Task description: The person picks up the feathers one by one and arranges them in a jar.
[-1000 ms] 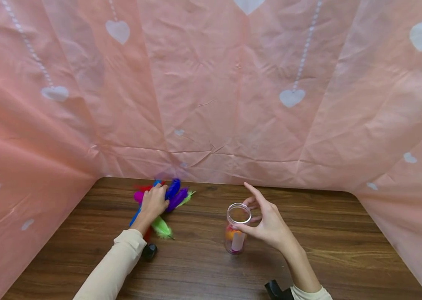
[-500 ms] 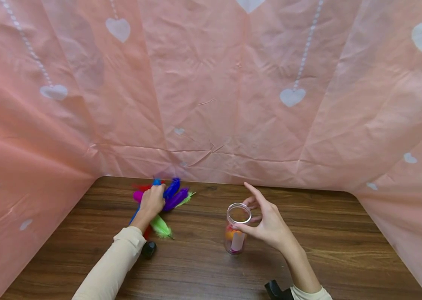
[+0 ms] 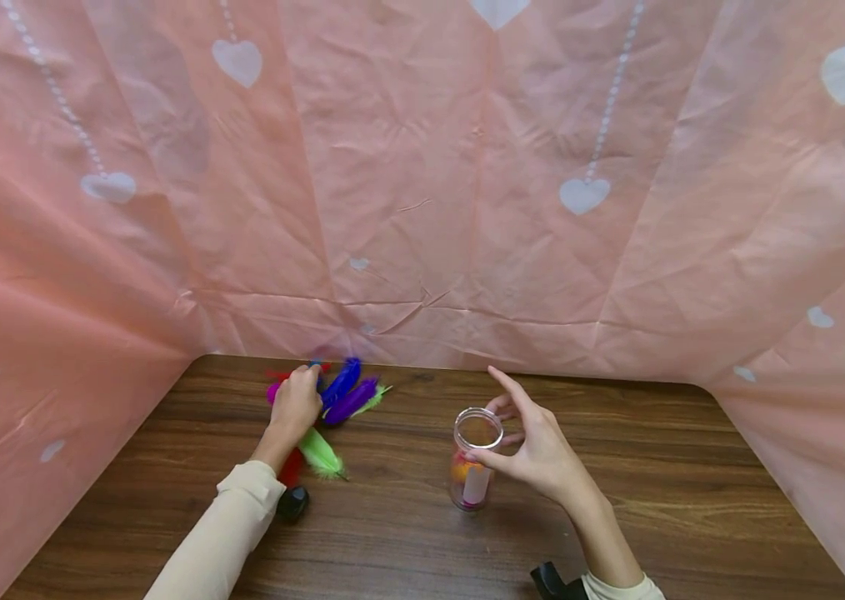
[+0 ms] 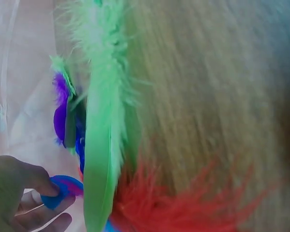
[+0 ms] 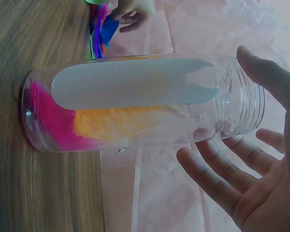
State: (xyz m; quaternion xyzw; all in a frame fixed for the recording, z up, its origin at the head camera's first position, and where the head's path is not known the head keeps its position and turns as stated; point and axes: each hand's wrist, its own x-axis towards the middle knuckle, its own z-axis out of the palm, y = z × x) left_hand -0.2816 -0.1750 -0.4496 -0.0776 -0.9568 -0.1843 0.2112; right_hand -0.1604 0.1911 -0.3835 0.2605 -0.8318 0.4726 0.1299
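Note:
At the left, my left hand [image 3: 297, 406] is over a spread of coloured feathers. In the left wrist view its thumb and fingers pinch a blue feather [image 4: 52, 199]. Beside it lie a green feather [image 3: 322, 455], a red feather [image 4: 169, 205], a dark blue feather [image 3: 342, 382] and a purple feather [image 3: 352, 402]. A clear lidless jar [image 5: 135, 82] stands upright to the right, with pink and orange feathers [image 5: 113, 123] inside. My right hand [image 3: 542, 450] holds the jar's neck loosely between thumb and fingers, its index finger extended.
The wooden table [image 3: 655, 483] meets a pink curtain [image 3: 422, 208] with white hearts at the back and sides. A black wrist device [image 3: 292, 504] sits by the left wrist, another black device [image 3: 553, 582] by the right.
My left hand has shifted slightly left and toward me over the feathers, baring more of the dark blue and purple ones. The right hand and jar have stayed put.

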